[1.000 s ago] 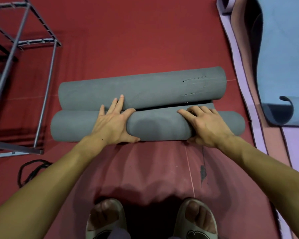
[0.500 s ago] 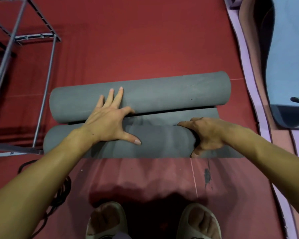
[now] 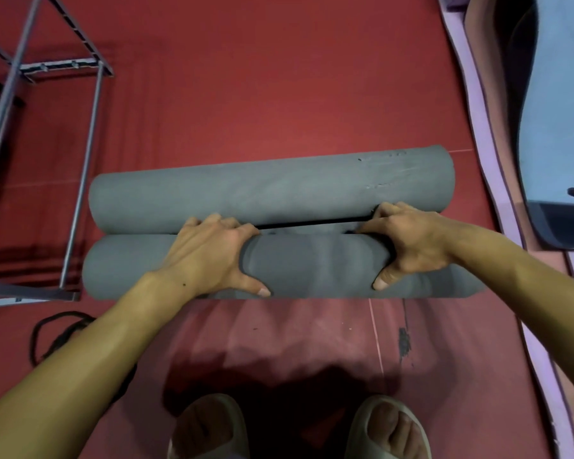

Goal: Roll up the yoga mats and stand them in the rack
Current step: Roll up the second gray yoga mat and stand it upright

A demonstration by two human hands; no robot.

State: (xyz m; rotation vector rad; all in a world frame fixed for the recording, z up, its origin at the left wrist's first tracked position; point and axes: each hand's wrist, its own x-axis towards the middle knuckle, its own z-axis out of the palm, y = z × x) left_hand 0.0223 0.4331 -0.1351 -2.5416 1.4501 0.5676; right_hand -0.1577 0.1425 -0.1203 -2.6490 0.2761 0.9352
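Note:
A grey yoga mat lies across the red floor, rolled from both ends into two parallel rolls that meet. The far roll [image 3: 272,190] lies untouched. My left hand [image 3: 212,256] grips the near roll [image 3: 312,263] left of its middle, fingers curled over its top into the gap, thumb on the near side. My right hand [image 3: 408,246] grips the same roll further right in the same way. The metal rack [image 3: 83,154] stands at the left, with no mat in the part I can see.
A blue mat [image 3: 557,104], its near end curled up, lies at the right on lilac and pink mats [image 3: 478,127]. A black cord [image 3: 57,336] loops on the floor at the lower left. My sandalled feet [image 3: 299,429] stand just in front of the rolls.
Both hands have gone from lying flat on the near roll to curling their fingers over its top into the gap. The near roll has closed up against the far roll.

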